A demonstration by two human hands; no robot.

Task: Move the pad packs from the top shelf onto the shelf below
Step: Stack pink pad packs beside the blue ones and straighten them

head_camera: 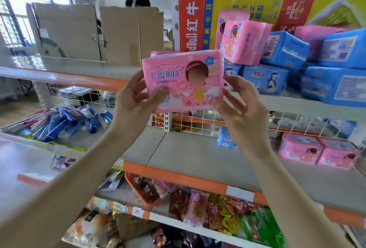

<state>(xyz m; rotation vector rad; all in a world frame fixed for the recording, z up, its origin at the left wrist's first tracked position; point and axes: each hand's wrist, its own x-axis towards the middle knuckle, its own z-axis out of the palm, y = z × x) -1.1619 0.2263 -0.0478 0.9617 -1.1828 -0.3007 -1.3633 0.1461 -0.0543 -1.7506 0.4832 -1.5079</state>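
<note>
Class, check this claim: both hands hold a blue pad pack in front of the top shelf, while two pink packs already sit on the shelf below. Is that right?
One detail is wrong: the held pad pack is pink, not blue. The head view shows the left hand and right hand gripping it in front of the top shelf, with two pink packs on the shelf below.

A pink pad pack (183,81) printed with a cartoon girl in yellow, white hearts and white lettering is seen, with blue packs (285,49) and pink packs (245,41) stacked behind, orange shelf edging (178,176), red-and-yellow cartons (243,4).
</note>
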